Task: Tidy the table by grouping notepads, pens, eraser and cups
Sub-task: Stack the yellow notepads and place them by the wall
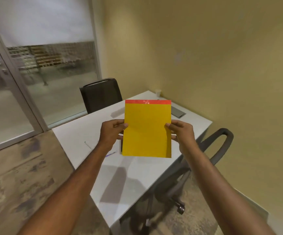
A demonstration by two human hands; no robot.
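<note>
Notepad (pixel 147 131): yellow, red binding strip along its top edge; held upright in the air above the middle of the table (pixel 79 133), face toward the camera, not touching the surface.
Left hand (pixel 111 133): pinching the notepad's left edge, thumb on the front face, fingers behind.
Right hand (pixel 182 133): pinching the right edge in the same manner.
Pens: one thin pen (pixel 88 145) lies near the table's left edge; a purple pen (pixel 111 153) lies just inside it, partly hidden by the left forearm.
Cup (pixel 158 92): white, standing at the far corner by the wall.
Eraser: not identifiable in this view.
Inset panel (pixel 178 112): grey, in the surface near the far right edge.
Step in hand: placing the notepad (judged from the two-handed hold).
Procedure: choose one bare area of the surface for notepads; lower the pad flat, bottom edge first; square it to the nearest table edge; release both hands together.
Caution: keep clear of the pens and the inset panel.
Chairs: one (pixel 101 94) at the far left edge, one (pixel 217 146) at the right edge.
</note>
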